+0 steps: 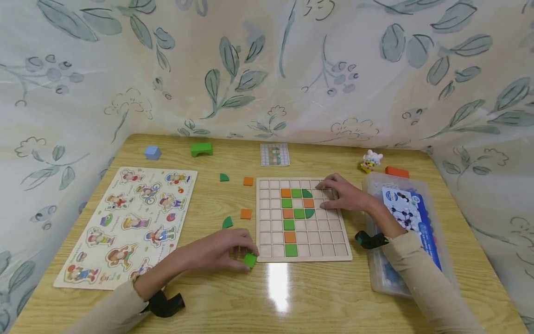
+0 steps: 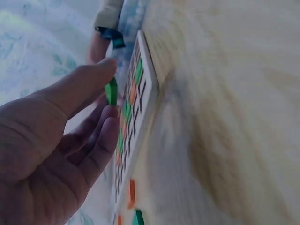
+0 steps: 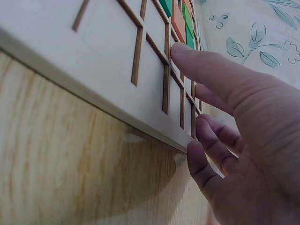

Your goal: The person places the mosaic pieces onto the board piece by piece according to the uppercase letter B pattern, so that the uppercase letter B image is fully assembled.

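A wooden grid board [image 1: 329, 241] lies in the middle of the table, with orange and green tiles [image 1: 290, 214] set in its cells in a P-like shape. My left hand [image 1: 225, 253] pinches a green square tile [image 1: 250, 260] just off the board's near left corner; in the left wrist view the green tile [image 2: 111, 91] sits between thumb and fingers beside the board [image 2: 149, 89]. My right hand [image 1: 342, 192] rests flat on the board's upper right cells, its fingers [image 3: 206, 70] straight on the grid board [image 3: 108, 56].
Loose tiles lie left of the board: green quarter pieces [image 1: 224, 177] [image 1: 227, 222] and orange squares [image 1: 248, 181] [image 1: 245, 213]. A character puzzle board [image 1: 125, 222] fills the left. A pattern card [image 1: 274, 154], green block [image 1: 201, 149], blue cube [image 1: 152, 152], small toy [image 1: 370, 161] and plastic box [image 1: 402, 232] surround.
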Demonstrator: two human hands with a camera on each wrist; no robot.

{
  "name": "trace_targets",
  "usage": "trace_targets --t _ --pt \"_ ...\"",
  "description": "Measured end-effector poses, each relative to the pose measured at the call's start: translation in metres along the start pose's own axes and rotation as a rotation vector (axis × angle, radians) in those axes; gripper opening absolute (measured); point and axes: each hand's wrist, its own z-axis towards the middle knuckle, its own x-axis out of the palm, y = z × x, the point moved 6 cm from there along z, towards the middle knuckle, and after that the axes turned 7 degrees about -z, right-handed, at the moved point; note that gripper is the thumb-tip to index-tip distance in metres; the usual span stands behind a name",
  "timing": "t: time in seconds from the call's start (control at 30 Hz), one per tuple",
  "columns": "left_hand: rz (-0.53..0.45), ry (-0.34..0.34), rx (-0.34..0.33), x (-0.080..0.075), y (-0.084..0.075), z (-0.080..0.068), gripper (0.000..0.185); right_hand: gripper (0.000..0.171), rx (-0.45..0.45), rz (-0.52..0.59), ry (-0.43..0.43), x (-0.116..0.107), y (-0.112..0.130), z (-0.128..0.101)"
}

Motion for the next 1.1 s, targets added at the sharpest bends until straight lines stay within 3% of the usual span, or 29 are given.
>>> trace_targets --t 0.17,0.37,0.5,0.63,0.9,1.1 --pt "0.038 -0.015 0.018 0.002 -0.01 0.04 0.027 0.052 -0.006 0.002 -0.004 -0.001 0.002 0.0" --pt "0.132 0.008 0.058 0.022 -0.031 0.092 0.023 0.051 0.004 0.006 -0.009 -0.001 0.004 -0.002" --pt "0.184 0.033 0.088 0.037 -0.038 0.116 0.019 0.052 0.0 -0.003 -0.013 0.0 0.004 -0.001" --pt "0.213 0.029 0.077 0.043 -0.037 0.13 0.018 0.052 0.0 -0.007 -0.013 -0.001 0.004 -0.001" --pt "0.329 -0.053 0.019 0.037 -0.03 0.145 0.023 0.053 0.013 -0.01 -0.007 -0.002 0.004 -0.001" --pt "0.324 -0.066 -0.009 0.039 -0.031 0.151 0.021 0.052 0.007 0.001 -0.005 -0.001 0.004 0.0"
